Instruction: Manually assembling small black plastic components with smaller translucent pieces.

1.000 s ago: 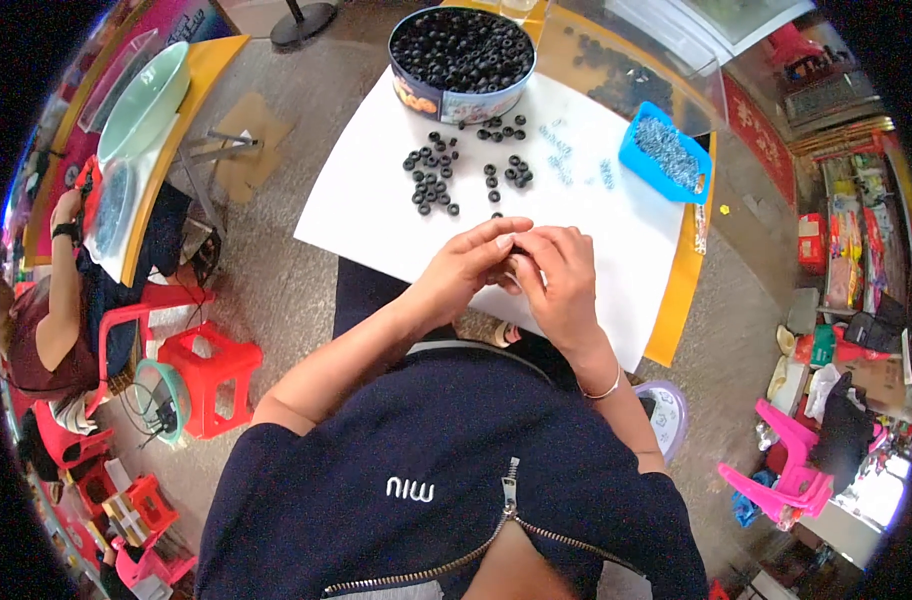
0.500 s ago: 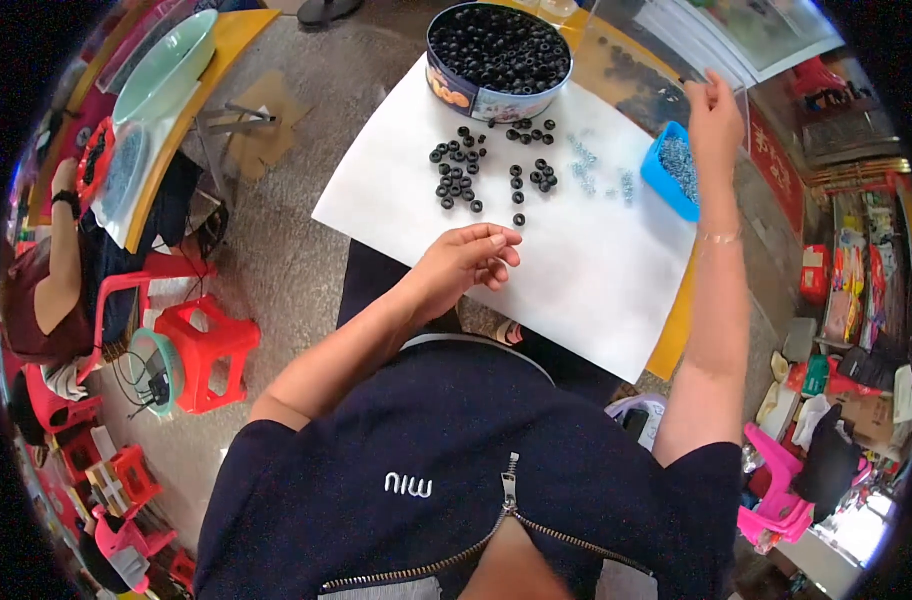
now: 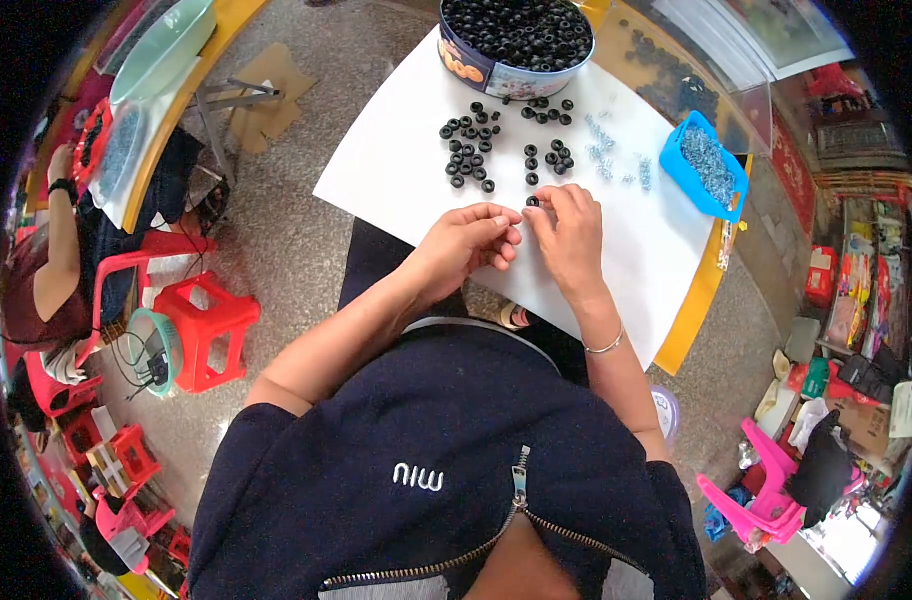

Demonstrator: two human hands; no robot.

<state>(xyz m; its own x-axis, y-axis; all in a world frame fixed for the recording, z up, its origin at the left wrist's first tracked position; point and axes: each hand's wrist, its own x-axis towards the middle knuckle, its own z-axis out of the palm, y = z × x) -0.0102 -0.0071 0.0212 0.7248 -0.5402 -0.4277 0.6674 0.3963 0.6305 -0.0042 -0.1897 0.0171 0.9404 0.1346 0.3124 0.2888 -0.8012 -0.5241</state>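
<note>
My left hand [image 3: 466, 248] is over the near edge of a white sheet [image 3: 396, 170], thumb and forefinger pinched together; whatever they hold is too small to make out. Close beside it, my right hand [image 3: 573, 240] has thumb and forefinger closed around a black bead [image 3: 533, 201] at the near end of a short column of beads. More loose black beads [image 3: 466, 150] lie in small groups farther up the sheet. Tiny pale-blue beads [image 3: 600, 145] are scattered to the right of them.
A round tin [image 3: 516, 82] full of black beads stands at the far edge. On the right is a blue tray [image 3: 733, 205] of small blue beads. At left are a red stool [image 3: 208, 325] and a person's arm [image 3: 61, 240] at another table; a pink chair [image 3: 761, 490] is lower right.
My right hand has come from beyond the blue tray back to the near column of black beads, beside my left hand. The left hand keeps its pinch. The whole view has shifted slightly.
</note>
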